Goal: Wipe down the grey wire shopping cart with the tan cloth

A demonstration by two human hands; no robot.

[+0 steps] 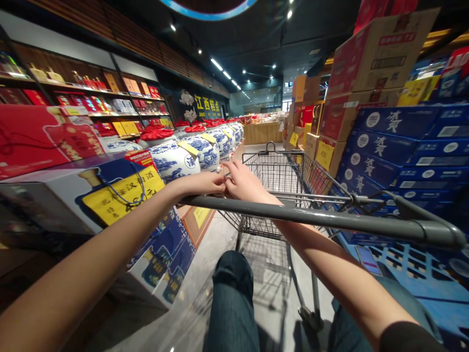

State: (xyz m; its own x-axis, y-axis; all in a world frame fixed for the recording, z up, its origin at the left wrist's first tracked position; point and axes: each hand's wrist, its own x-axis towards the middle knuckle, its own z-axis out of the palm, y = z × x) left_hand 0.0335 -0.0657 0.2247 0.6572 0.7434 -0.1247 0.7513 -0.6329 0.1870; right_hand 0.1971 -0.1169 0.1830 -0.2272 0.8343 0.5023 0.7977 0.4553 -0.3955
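Observation:
A grey metal shopping cart (pixel 271 168) stands before me, its handle bar (pixel 322 216) crossing the view. Both my forearms rest over the bar, and my hands meet beyond its left part. My left hand (pixel 205 183) has its fingers bent, the tips touching the fingers of my right hand (pixel 242 180). A tiny red and white thing (pixel 220 167) shows between the fingertips, too small to name. The wire basket shows no goods inside.
To the left are gift boxes (pixel 62 188), blue-and-white jars (pixel 174 159) with red cloth tops, and wall shelves. Stacked blue cartons (pixel 381 146) and brown cartons (pixel 366 63) rise at the right, beside a blue pallet (pixel 414 269).

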